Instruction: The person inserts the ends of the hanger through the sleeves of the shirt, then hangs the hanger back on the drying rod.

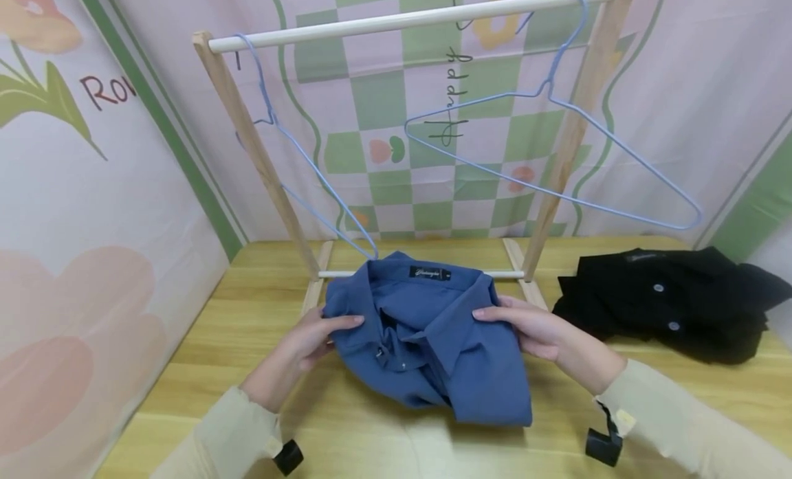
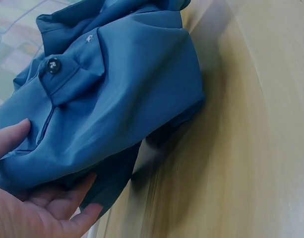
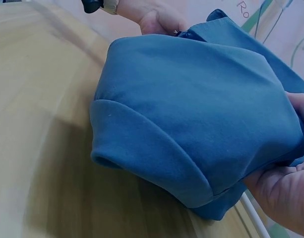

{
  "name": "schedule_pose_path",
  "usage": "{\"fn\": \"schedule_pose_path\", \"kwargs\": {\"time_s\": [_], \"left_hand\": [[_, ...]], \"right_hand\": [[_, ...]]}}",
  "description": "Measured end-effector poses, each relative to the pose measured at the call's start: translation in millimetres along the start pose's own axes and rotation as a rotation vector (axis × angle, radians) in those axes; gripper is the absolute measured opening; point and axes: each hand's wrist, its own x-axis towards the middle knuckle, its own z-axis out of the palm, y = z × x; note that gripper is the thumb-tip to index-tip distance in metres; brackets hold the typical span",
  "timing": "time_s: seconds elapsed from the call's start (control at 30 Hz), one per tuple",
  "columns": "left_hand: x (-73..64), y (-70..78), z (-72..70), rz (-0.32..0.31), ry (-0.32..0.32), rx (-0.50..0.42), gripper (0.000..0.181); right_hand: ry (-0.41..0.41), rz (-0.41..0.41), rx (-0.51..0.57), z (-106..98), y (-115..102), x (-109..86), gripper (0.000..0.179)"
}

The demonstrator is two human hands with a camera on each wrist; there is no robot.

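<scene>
- Your left hand (image 1: 318, 335) and right hand (image 1: 535, 328) each pinch a side of the blue shirt (image 1: 489, 379), thumbs on top; it sits between them, collar (image 1: 460, 304) running crosswise.
- The black label (image 1: 430, 273) bears pale script, not surely legible.
- The left hanger (image 1: 324, 180) ends just beyond the collar, nearer your left hand.
- Backdrop (image 1: 377, 94): "Happy", sideways.

The blue shirt (image 1: 489, 383) is smooth matt cloth, the black buttoned garment (image 1: 711, 310) dull fabric, the desk (image 1: 210, 355) satiny wood grain, the rack posts (image 1: 256, 149) matt wood.
</scene>
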Motion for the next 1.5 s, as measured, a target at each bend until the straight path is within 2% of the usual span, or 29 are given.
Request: {"fn": "schedule_pose_path", "kwargs": {"time_s": [0.23, 0.7, 1.0, 1.3, 1.5], "left_hand": [[-5.6, 2.0, -9.8, -0.018, -0.011, 0.008, 0.066], [-12.0, -1.1, -17.2, -0.047, -0.097, 0.079, 0.08], [-8.3, -15.3, -24.1, -0.117, -0.106, 0.132, 0.096], [-2.7, -23.0, -25.7, -0.153, -0.08, 0.177, 0.097], [1.1, -24.2, -32.1, -0.129, -0.1, 0.248, 0.104]], "right_hand": [[0.013, 0.018, -0.012, 10, 4, 1.6, 0.075], [-0.006, 0.055, -0.015, 13, 9, 2.9, 0.076], [0.0, 0.096, -0.081, 6, 18, 11.5, 0.07], [-0.033, 0.051, -0.125, 3, 19, 15.4, 0.064], [-0.009, 0.051, -0.149, 0, 19, 20.8, 0.066]]}}
